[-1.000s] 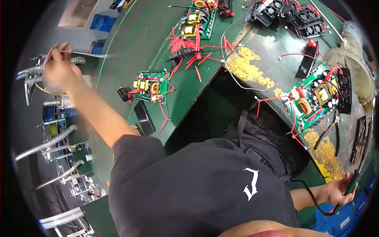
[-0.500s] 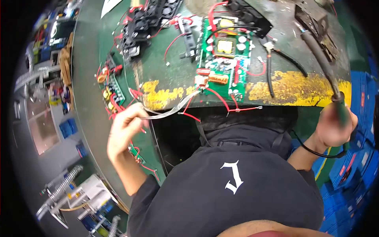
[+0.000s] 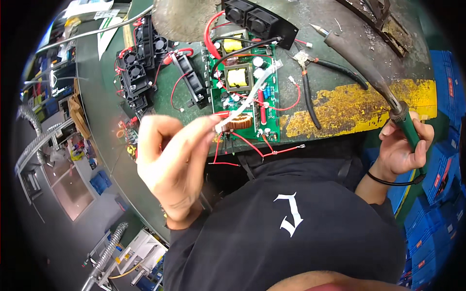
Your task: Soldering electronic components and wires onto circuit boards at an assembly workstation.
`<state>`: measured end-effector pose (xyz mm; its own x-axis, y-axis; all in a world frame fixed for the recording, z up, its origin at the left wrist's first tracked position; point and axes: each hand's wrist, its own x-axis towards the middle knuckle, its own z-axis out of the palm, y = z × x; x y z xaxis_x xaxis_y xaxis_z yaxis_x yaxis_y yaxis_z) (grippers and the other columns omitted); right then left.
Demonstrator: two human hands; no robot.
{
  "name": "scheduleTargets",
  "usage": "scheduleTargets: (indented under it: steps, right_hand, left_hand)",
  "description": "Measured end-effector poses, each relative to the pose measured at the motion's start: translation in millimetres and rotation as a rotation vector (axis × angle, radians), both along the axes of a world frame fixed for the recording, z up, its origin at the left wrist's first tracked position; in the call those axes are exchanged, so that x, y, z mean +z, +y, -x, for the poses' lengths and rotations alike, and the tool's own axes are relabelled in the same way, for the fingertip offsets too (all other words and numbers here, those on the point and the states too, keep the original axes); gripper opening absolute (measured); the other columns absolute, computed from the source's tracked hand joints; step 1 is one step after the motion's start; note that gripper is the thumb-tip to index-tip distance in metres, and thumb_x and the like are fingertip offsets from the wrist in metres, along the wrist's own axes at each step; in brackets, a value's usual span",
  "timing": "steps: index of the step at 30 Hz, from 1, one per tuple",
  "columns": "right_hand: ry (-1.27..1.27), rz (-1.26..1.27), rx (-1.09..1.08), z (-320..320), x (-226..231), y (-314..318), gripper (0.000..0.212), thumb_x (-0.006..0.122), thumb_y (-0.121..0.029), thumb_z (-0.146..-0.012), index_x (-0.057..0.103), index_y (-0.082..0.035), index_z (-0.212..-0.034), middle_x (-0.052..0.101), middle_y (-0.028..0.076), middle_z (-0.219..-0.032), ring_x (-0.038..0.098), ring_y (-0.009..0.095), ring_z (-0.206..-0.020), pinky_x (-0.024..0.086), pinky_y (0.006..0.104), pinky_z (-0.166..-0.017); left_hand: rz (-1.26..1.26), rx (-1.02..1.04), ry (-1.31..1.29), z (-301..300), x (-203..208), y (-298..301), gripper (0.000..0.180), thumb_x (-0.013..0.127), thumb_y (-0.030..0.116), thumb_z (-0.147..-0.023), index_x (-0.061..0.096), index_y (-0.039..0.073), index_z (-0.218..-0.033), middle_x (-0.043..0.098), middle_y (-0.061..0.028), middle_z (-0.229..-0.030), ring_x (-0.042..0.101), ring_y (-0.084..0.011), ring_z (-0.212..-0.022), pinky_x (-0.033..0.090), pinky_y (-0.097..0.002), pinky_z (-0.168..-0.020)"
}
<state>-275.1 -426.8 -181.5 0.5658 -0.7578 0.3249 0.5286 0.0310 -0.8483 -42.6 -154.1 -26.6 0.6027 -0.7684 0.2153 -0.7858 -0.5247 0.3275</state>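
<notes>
The white strand [image 3: 252, 94] slants over the circuit board [image 3: 245, 87], running from the board's copper coil [image 3: 239, 121] to its far right part; you cannot tell whether it touches. Your left hand [image 3: 177, 160] pinches its near end between thumb and finger, just left of the coil. Your right hand [image 3: 405, 148], well apart from the left, is wrapped around the green handle of the soldering iron [image 3: 359, 60], whose tip points far and left over the table [image 3: 357, 104].

The board sits close to the table's worn yellow near edge, and its red leads [image 3: 281, 152] reach out past that edge. A black fan unit [image 3: 257, 22] covers its far side. Pliers [image 3: 303, 59] lie just right of the board, leaving a narrow gap. A fan strip [image 3: 189, 80] lies close on the left, with a fan cluster [image 3: 138, 68] farther left. Your roomiest bare stretch runs along the near edge, right of the pliers, up to the right edge; blue crates [image 3: 432, 184] stand beyond it.
</notes>
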Motion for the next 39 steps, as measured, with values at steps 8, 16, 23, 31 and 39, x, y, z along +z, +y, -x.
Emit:
scheduleTargets:
  steps: [8,16,23,31,39]
  right_hand:
    - [0.021,-0.108,0.017,6,-9,-6,0.045,0.044,-0.039,-0.102,0.056,-0.005,-0.129,0.063,0.036,-0.104,0.064,0.029,-0.061,0.055,0.0342,-0.046]
    - [0.007,-0.148,0.056,10,-13,-13,0.045,0.046,-0.041,-0.102,0.057,-0.007,-0.129,0.062,0.036,-0.108,0.065,0.030,-0.062,0.055,0.0347,-0.044]
    - [0.015,-0.200,0.055,14,-12,-13,0.046,0.049,-0.041,-0.101,0.058,-0.007,-0.130,0.062,0.037,-0.109,0.065,0.030,-0.062,0.053,0.0333,-0.044]
    - [0.021,-0.168,0.078,19,-11,-19,0.049,0.047,-0.044,-0.102,0.059,-0.008,-0.132,0.062,0.038,-0.112,0.064,0.029,-0.063,0.052,0.0317,-0.044]
    - [0.014,-0.190,0.017,30,-12,-19,0.051,0.047,-0.045,-0.102,0.060,-0.005,-0.131,0.061,0.038,-0.121,0.066,0.031,-0.066,0.051,0.0329,-0.044]
  left_hand:
    - [-0.006,-0.327,0.035,-45,-47,-57,0.018,0.078,0.005,-0.075,0.075,0.007,-0.093,0.072,-0.0071,-0.111,0.058,-0.0241,-0.085,0.048,-0.0340,-0.074]
    - [0.042,-0.389,0.088,-60,-75,-71,0.015,0.075,0.002,-0.076,0.072,0.002,-0.091,0.075,-0.0104,-0.113,0.065,-0.0281,-0.098,0.051,-0.0376,-0.089]
    - [0.175,-0.328,0.294,-61,-95,-67,0.019,0.076,-0.002,-0.076,0.077,0.005,-0.094,0.073,-0.0107,-0.110,0.065,-0.0219,-0.089,0.053,-0.0317,-0.080]
    - [0.283,-0.291,0.225,-58,-105,-57,0.025,0.082,-0.002,-0.071,0.082,0.008,-0.095,0.064,-0.0100,-0.105,0.064,-0.0206,-0.097,0.055,-0.0307,-0.082]
    - [0.519,-0.227,0.337,-65,-110,-57,0.013,0.074,-0.003,-0.086,0.076,-0.002,-0.099,0.068,-0.0125,-0.093,0.064,-0.0187,-0.085,0.051,-0.0286,-0.076]
